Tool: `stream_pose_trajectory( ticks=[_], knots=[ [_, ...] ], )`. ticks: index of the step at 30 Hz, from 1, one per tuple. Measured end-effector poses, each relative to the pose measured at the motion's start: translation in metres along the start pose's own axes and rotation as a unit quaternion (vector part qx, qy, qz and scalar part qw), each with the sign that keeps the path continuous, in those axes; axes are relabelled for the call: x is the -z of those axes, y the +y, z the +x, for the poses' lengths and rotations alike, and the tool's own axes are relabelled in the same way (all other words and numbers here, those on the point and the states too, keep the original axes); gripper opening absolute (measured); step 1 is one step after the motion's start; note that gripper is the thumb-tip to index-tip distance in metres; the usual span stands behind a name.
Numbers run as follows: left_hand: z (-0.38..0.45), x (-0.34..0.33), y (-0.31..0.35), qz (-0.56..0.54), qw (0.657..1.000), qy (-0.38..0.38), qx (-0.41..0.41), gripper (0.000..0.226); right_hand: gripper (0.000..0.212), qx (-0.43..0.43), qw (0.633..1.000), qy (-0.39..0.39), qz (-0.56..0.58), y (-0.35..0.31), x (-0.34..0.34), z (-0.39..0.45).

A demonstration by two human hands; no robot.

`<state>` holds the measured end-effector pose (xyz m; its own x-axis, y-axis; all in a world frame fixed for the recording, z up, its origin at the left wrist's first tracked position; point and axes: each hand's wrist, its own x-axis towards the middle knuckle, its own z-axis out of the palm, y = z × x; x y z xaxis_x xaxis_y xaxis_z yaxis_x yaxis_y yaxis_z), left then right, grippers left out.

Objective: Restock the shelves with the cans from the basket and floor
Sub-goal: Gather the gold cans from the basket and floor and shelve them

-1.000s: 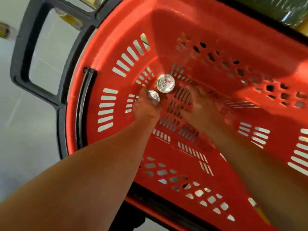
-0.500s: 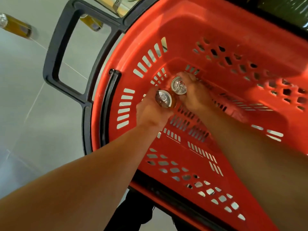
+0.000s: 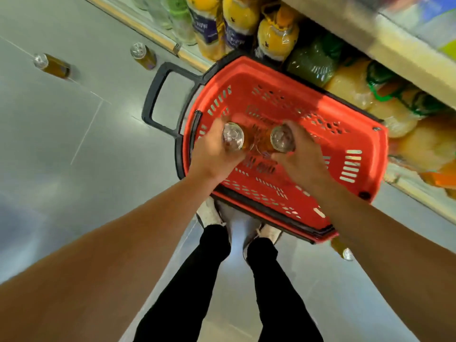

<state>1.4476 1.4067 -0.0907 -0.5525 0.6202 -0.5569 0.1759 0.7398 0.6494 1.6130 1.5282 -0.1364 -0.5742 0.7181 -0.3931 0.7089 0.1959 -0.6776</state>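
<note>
A red plastic basket (image 3: 357,141) with a black handle (image 3: 158,95) stands on the floor by my feet. Above it my left hand (image 3: 214,154) grips an amber can (image 3: 233,138) with a silver top. My right hand (image 3: 301,156) grips a second amber can (image 3: 282,139). The two cans are side by side, close together, over the basket. Two more cans stand on the floor at the far left, one (image 3: 50,65) and another (image 3: 143,55). A further can (image 3: 344,250) lies on the floor behind the basket's near right corner.
A low shelf (image 3: 394,45) runs along the top right, packed with orange, yellow and green juice bottles (image 3: 276,33). Its base rail (image 3: 148,33) borders the grey tiled floor. My legs and white shoes (image 3: 212,213) stand just before the basket.
Both hands have risen out of the basket, each with a can, and the cans have moved apart. The view has pulled back, showing the floor, shelf and my legs.
</note>
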Motion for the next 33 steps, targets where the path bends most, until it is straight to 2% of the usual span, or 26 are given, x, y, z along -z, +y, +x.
stream_pose_trajectory(
  ticks=[6, 10, 21, 23, 27, 31, 33],
  knots=[
    [-0.074, 0.073, 0.052, -0.011, 0.999, 0.01, -0.046, 0.066, 0.069, -0.013, 0.998, 0.004, 0.054, -0.079, 0.072, -0.083],
    [-0.13, 0.123, 0.08, -0.036, 0.997, 0.02, -0.066, 0.068, 0.061, 0.022, 0.998, 0.002, 0.052, -0.125, 0.106, -0.139],
    [-0.307, 0.255, 0.135, -0.176, 0.976, 0.094, -0.09, 0.076, 0.066, 0.073, 0.995, 0.023, 0.07, -0.272, 0.189, -0.275],
    [-0.325, 0.277, 0.14, -0.189, 0.97, 0.111, -0.102, 0.071, 0.064, 0.085, 0.994, 0.02, 0.067, -0.303, 0.201, -0.29],
    [-0.344, 0.323, 0.145, -0.226, 0.958, 0.127, -0.119, 0.053, 0.044, 0.135, 0.989, 0.006, 0.065, -0.366, 0.214, -0.303],
    [-0.339, 0.383, 0.141, -0.237, 0.953, 0.137, -0.13, 0.074, 0.047, 0.146, 0.987, 0.03, 0.06, -0.433, 0.203, -0.293],
    [-0.331, 0.418, 0.136, -0.231, 0.952, 0.144, -0.143, 0.069, 0.048, 0.138, 0.987, 0.045, 0.075, -0.465, 0.191, -0.286]
  ],
)
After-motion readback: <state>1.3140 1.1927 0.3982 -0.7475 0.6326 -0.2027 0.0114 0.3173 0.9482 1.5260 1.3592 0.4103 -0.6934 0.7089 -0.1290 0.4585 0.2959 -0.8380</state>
